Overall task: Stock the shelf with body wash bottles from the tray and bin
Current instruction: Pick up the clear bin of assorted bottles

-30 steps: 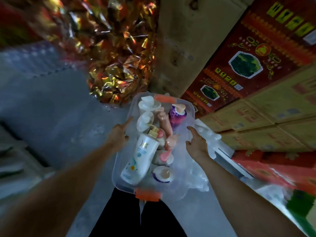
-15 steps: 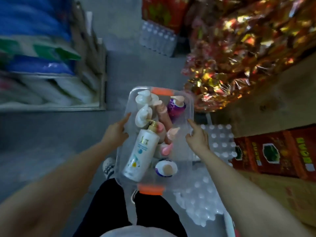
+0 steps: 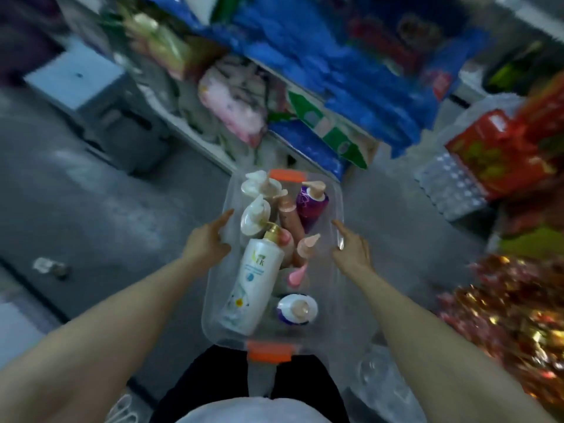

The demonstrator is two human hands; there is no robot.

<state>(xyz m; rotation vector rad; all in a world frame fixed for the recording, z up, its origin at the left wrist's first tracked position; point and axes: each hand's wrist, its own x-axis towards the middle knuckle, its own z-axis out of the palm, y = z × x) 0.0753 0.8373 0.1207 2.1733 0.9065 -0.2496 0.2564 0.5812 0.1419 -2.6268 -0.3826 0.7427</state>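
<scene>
— Now, where was the bin, and how did you hold it?

— The clear plastic bin (image 3: 335,209) was in front of my body, above the grey floor (image 3: 91,209), carried between both hands. My left hand (image 3: 206,239) grasped its left long wall, the fingers curled round the rim and the thumb pointing forward. My right hand (image 3: 351,247) grasped the right long wall in the same way. An orange latch (image 3: 270,351) marked the near end, a second orange latch (image 3: 287,175) the far end.

— And the contents?

— A tall white bottle (image 3: 251,288) with a gold pump lay tilted on the left, touching the bottles beside it. Its label showed the letters "TK" in green; the smaller print beneath was too blurred to read. A purple bottle (image 3: 311,203) stood at the far right, a white and purple bottle (image 3: 297,308) at the near end, white pump tops (image 3: 254,213) at the far left, and peach and pink pumps (image 3: 306,244) in the middle.

— The surroundings?

— Shelves (image 3: 305,96) with blue packs stood ahead; red boxes (image 3: 494,148) lay at right. Their writing was illegible.
</scene>
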